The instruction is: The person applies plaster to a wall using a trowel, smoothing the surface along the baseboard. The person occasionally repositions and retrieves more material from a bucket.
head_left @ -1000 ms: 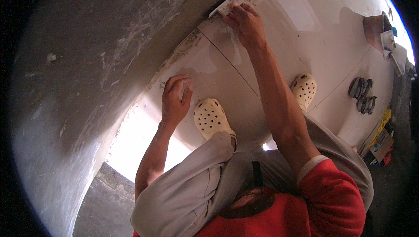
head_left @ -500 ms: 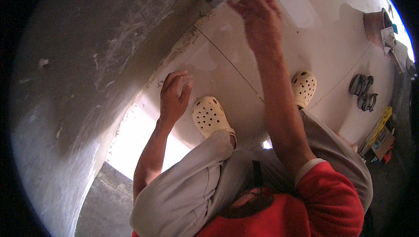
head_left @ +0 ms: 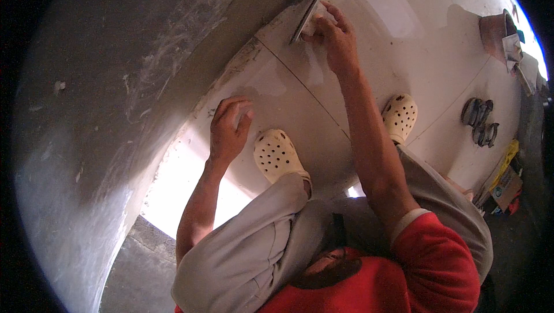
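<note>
My right hand [head_left: 334,39] grips a flat finishing trowel [head_left: 307,16], which is held tilted near the base of the grey plastered wall [head_left: 104,65], over the pale tiled floor [head_left: 421,65]. My fingers partly hide its handle. My left hand [head_left: 229,125] hangs with loosely curved fingers and thumb apart, holding nothing, beside a cream perforated clog [head_left: 276,154] on my foot. The other clog [head_left: 401,115] is right of my right forearm.
A brown bucket [head_left: 491,39] with pale tools [head_left: 513,59] leaning at it stands at the right. Below it lie dark sandals [head_left: 479,120]. Farther down are a cardboard piece [head_left: 506,189] and yellow plastic [head_left: 508,160]. A bright light patch crosses the floor at lower left.
My right hand moved upward in a blur, then came back down a little right of where it started. The trowel now sits more steeply angled. My left hand barely moved.
</note>
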Demonstrator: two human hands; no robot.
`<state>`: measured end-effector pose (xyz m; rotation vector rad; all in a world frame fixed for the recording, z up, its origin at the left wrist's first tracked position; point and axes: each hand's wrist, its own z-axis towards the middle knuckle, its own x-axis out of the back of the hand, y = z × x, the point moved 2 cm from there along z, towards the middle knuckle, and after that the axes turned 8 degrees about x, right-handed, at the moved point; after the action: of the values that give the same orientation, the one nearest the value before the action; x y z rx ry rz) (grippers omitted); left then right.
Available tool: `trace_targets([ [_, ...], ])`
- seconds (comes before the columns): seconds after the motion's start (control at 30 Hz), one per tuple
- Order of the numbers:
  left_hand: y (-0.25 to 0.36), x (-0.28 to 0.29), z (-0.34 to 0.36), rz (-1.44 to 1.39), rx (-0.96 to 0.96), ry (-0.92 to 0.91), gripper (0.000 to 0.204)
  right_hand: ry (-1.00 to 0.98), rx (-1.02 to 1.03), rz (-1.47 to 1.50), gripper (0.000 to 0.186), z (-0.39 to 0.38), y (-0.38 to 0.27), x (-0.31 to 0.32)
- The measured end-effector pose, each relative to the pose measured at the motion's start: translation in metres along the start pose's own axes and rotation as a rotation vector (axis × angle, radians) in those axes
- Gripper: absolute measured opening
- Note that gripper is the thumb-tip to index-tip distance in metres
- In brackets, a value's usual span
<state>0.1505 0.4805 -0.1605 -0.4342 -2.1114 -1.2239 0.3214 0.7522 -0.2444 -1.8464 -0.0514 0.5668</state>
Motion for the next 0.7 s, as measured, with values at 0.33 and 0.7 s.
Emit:
trace_targets([
  [0.33,-0.002,0.001,-0.005,0.025,-0.02,0.067,0.024,0.012,-0.02,-0.008,0.041,0.027,0.003,-0.002],
  [0.7,0.057,0.047,-0.005,-0.041,-0.264,0.382,0.015,0.014,-0.093,-0.078,0.045,-0.068,0.065,-0.107],
])
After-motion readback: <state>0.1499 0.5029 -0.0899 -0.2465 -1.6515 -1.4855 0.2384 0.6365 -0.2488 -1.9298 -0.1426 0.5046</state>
